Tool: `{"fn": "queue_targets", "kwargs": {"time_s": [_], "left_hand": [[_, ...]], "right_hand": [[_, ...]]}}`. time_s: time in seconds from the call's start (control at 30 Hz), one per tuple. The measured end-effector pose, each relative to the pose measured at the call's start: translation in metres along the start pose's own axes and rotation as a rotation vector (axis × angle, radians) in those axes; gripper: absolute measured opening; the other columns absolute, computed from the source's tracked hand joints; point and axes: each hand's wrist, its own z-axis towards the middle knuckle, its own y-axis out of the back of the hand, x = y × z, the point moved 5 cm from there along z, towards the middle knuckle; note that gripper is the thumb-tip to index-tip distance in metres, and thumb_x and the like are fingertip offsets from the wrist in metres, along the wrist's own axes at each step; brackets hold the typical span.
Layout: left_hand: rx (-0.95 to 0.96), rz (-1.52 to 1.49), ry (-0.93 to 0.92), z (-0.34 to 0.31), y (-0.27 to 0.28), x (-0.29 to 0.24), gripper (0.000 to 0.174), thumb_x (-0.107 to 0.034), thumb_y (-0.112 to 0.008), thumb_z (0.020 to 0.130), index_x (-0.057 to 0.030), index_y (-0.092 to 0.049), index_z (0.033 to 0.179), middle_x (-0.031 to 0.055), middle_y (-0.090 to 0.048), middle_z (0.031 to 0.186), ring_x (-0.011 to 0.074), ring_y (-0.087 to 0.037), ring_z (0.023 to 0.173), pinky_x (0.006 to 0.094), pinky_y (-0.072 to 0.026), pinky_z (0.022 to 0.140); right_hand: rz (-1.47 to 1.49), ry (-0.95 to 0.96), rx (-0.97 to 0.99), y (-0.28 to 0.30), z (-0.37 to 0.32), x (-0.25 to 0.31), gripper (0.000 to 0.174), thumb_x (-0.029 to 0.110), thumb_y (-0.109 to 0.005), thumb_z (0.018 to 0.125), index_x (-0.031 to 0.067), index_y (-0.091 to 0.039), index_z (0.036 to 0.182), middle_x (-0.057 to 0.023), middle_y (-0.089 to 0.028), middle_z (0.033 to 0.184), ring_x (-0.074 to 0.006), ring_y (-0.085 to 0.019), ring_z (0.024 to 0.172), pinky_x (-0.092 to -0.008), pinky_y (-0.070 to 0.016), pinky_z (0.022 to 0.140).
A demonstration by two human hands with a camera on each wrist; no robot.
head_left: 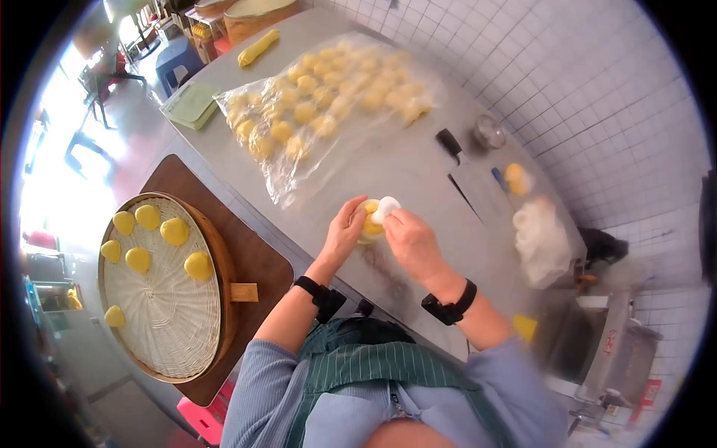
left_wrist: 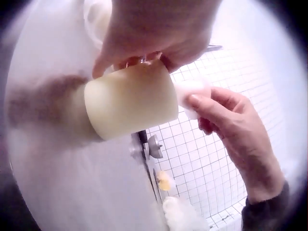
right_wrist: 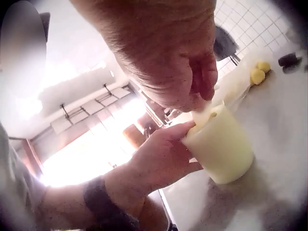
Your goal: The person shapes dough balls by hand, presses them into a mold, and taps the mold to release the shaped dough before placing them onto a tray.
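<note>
My left hand (head_left: pixel 345 231) grips the side of a pale yellow cylindrical cup (right_wrist: pixel 225 149), tilted just above the metal table. Yellow pieces (head_left: pixel 373 226) show inside its mouth in the head view. Right at the rim, my right hand (head_left: pixel 415 243) pinches a small white rounded piece (head_left: pixel 386 207) between thumb and fingers. In the left wrist view this white piece (left_wrist: pixel 192 96) sits beside the cup's open end; I cannot tell what it is. From the right wrist, the fingers and the white piece overlap the cup's mouth.
Many yellow dough balls (head_left: pixel 305 112) lie under clear plastic across the table (head_left: pixel 328 196). A cleaver (head_left: pixel 478 187), a small glass bowl (head_left: pixel 489 131) and a white plastic bag (head_left: pixel 539 243) are to the right. Several yellow dough pieces (head_left: pixel 175 231) sit on a round woven tray (head_left: pixel 160 313) at left.
</note>
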Motion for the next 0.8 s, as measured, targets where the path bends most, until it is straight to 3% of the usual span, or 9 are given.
{"fn": "queue_targets", "kwargs": {"time_s": [0.23, 0.33, 0.4, 0.43, 0.5, 0.53, 0.6, 0.7, 0.8], "left_hand": [[-0.03, 0.136, -0.057, 0.001, -0.001, -0.001, 0.038, -0.018, -0.052, 0.099, -0.0035, -0.052, 0.134, 0.0092, -0.064, 0.116, 0.0169, -0.059, 0.103, 0.0297, -0.0474, 0.09], [-0.017, 0.119, -0.059, 0.001, 0.001, -0.004, 0.039, -0.018, -0.052, 0.099, -0.0028, -0.052, 0.134, 0.0108, -0.062, 0.12, 0.0187, -0.058, 0.108, 0.0304, -0.0456, 0.094], [0.115, -0.07, 0.028, -0.001, 0.005, -0.006, 0.048, -0.018, -0.058, 0.097, -0.0018, -0.044, 0.14, 0.0074, -0.056, 0.129, 0.0159, -0.051, 0.12, 0.0306, -0.0406, 0.102], [0.11, -0.072, 0.011, -0.004, 0.011, -0.01, 0.048, -0.018, -0.058, 0.097, -0.0018, -0.044, 0.14, 0.0074, -0.056, 0.129, 0.0159, -0.051, 0.12, 0.0306, -0.0406, 0.102], [0.179, 0.176, -0.095, -0.015, 0.012, -0.013, 0.074, -0.026, -0.073, 0.086, -0.0021, -0.036, 0.145, 0.0123, -0.052, 0.136, 0.023, -0.049, 0.126, 0.0356, -0.0389, 0.105], [0.165, 0.16, -0.088, -0.017, 0.01, -0.014, 0.074, -0.026, -0.073, 0.086, -0.0021, -0.036, 0.145, 0.0123, -0.052, 0.136, 0.023, -0.049, 0.126, 0.0356, -0.0389, 0.105], [0.12, 0.607, -0.251, -0.014, 0.004, -0.024, 0.095, -0.034, -0.083, 0.072, -0.0022, -0.032, 0.146, 0.0186, -0.05, 0.137, 0.0317, -0.049, 0.127, 0.0409, -0.0396, 0.106], [0.122, 0.602, -0.214, -0.007, -0.002, -0.021, 0.095, -0.036, -0.085, 0.068, -0.0012, -0.035, 0.141, 0.0225, -0.051, 0.133, 0.0375, -0.05, 0.124, 0.044, -0.0418, 0.103], [0.049, 0.577, -0.297, -0.009, -0.002, -0.017, 0.09, -0.035, -0.086, 0.068, -0.0001, -0.039, 0.137, 0.0227, -0.052, 0.13, 0.0393, -0.052, 0.12, 0.0458, -0.0433, 0.099]], "right_hand": [[-0.045, 0.089, 0.201, -0.016, 0.016, 0.0, 0.01, 0.004, -0.056, 0.082, 0.0029, -0.06, 0.091, -0.0113, -0.06, 0.091, -0.0315, -0.063, 0.086, -0.0403, -0.0534, 0.073], [-0.121, 0.099, 0.257, -0.022, 0.014, 0.0, 0.011, 0.004, -0.055, 0.082, 0.0022, -0.06, 0.092, -0.0119, -0.061, 0.094, -0.0325, -0.063, 0.088, -0.0409, -0.0535, 0.074], [-0.032, 0.065, 0.35, -0.021, 0.018, -0.007, 0.016, 0.009, -0.056, 0.085, 0.0022, -0.061, 0.098, -0.013, -0.062, 0.098, -0.0333, -0.063, 0.089, -0.0439, -0.053, 0.075], [-0.041, 0.079, 0.345, -0.009, 0.027, -0.003, 0.016, 0.009, -0.056, 0.085, 0.0022, -0.061, 0.098, -0.013, -0.062, 0.098, -0.0333, -0.063, 0.089, -0.0439, -0.053, 0.075], [0.09, -0.204, 0.307, 0.013, 0.044, -0.01, 0.021, 0.017, -0.054, 0.092, 0.0041, -0.063, 0.106, -0.0139, -0.064, 0.101, -0.0349, -0.062, 0.093, -0.0451, -0.0512, 0.081], [0.086, -0.198, 0.328, 0.004, 0.053, -0.014, 0.021, 0.017, -0.054, 0.092, 0.0041, -0.063, 0.106, -0.0139, -0.064, 0.101, -0.0349, -0.062, 0.093, -0.0451, -0.0512, 0.081], [0.272, -0.266, -0.119, -0.012, 0.076, -0.035, 0.027, 0.024, -0.05, 0.098, 0.0059, -0.062, 0.113, -0.0143, -0.066, 0.105, -0.0364, -0.062, 0.099, -0.0457, -0.0485, 0.087], [0.162, -0.444, -0.057, -0.073, 0.07, -0.042, 0.029, 0.023, -0.046, 0.1, 0.0059, -0.061, 0.117, -0.0153, -0.067, 0.107, -0.0366, -0.06, 0.104, -0.045, -0.0464, 0.091], [0.177, -0.385, -0.043, -0.078, 0.07, -0.039, 0.029, 0.02, -0.045, 0.1, 0.0064, -0.059, 0.121, -0.0165, -0.067, 0.11, -0.0359, -0.061, 0.105, -0.0461, -0.046, 0.09]]}}
